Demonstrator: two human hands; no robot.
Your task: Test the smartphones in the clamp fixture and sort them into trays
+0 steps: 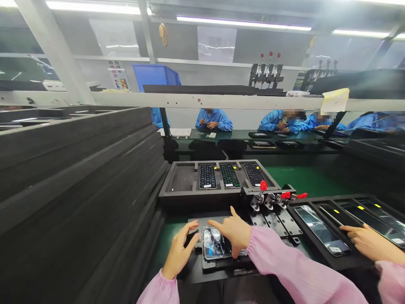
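In the head view, the lower middle of the frame holds a glossy dark rectangular phone with a reflective face (217, 244), lying face up in a flat black fixture block (209, 266). The left hand (179, 252), in a pink sleeve, is open just left of the phone, its fingers bent and its thumb apart from them. The right hand (236, 233), its pink sleeve coming from the lower right, spreads its fingers over the phone's right half; I cannot be sure which fingertips touch the glass.

Right of this hand stand three metal toggle clamps with red handles (271, 199), with silver metal plates (274, 223) before them. Farther right, a black compartmented tray (316, 245) holds a row of dark glass phones (321, 230), several with yellow stickers. Another person's hand (367, 242), also pink-sleeved, reaches in from the right edge to these phones, its forefinger extended.

At the centre of the frame, a dark grey foam tray (182, 195) carries three phones with grid-patterned screens (230, 176). A tall stack of black foam trays (79, 202) fills the left side. Green counter (292, 175) shows right of centre. In the upper half, a blue plastic bin (155, 76) sits on a white shelf (228, 101), and people in blue workwear (223, 120) sit beyond, below it.
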